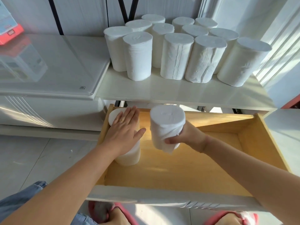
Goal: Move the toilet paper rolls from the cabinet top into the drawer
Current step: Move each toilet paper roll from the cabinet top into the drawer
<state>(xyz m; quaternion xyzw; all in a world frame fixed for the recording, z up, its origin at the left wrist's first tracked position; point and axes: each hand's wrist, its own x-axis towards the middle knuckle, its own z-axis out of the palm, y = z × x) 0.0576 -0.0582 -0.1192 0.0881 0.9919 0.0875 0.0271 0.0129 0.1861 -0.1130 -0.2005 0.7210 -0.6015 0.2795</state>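
Filling the drawer (pixel 194 172) from its left wall, leaving the cabinet-top rolls (pixel 177 51) behind the drawer; steadying the stowed rolls (pixel 129 157) there under flat, straight fingers of the left hand (pixel 123 130), likely for tight packing; gripping the next roll (pixel 167 120) upright over the drawer's middle, with fingers of the right hand (pixel 188 137) curled round its lower part.
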